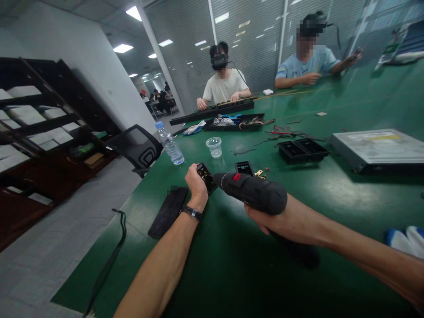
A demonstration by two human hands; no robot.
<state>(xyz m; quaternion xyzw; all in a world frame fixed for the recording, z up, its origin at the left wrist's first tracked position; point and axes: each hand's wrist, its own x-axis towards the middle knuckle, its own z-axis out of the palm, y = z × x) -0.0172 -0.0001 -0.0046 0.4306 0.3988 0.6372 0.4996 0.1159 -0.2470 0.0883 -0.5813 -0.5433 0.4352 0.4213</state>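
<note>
My left hand point(198, 187) is closed around a small black box-like part point(206, 175) with brassy metal pieces inside, tilted up above the green table. In my right hand point(271, 221) is a black cordless drill point(250, 191) with a red mark on its body. The drill's nose points left at the open face of the part; whether the tip touches it I cannot tell. Just behind the drill lie another black housing point(244, 168) and some small brass pieces point(259, 172). A dark flat pouch-like thing point(168, 212) rests beside my left wrist.
A water bottle point(169, 143) and a clear plastic cup point(213, 147) stand beyond my hands. Black trays point(302, 151) and a large flat metal-topped unit point(380, 148) lie to the right. Two people point(225, 84) sit across the table. A strap point(109, 260) hangs near the left edge.
</note>
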